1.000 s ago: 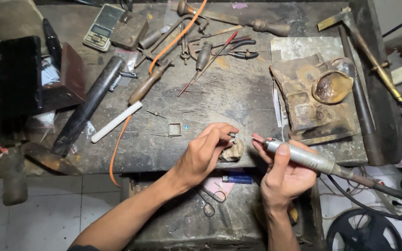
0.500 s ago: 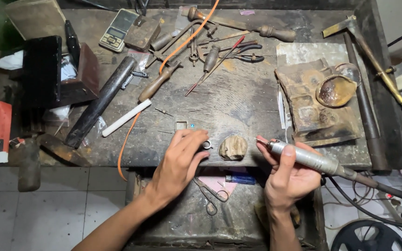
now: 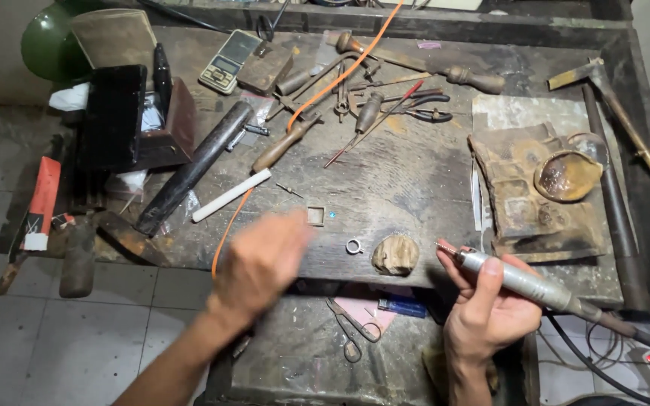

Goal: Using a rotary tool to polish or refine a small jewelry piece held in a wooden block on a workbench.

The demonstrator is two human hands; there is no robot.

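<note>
Left hand (image 3: 261,259), a second ago pinching something small at the wooden peg (image 3: 396,254) beside the tool tip, now pulled back toward the bench's near edge, blurred, fingers loose, holding nothing. Small metal ring (image 3: 353,246) now lying free on the workbench (image 3: 415,188), just left of the peg, apart from both hands. Right hand (image 3: 490,308) as before, clenched around the grey rotary handpiece (image 3: 517,280), bit raised and clear of the ring. Looks like a pause in the grinding: piece set down, not clamped, tool kept ready.
</note>
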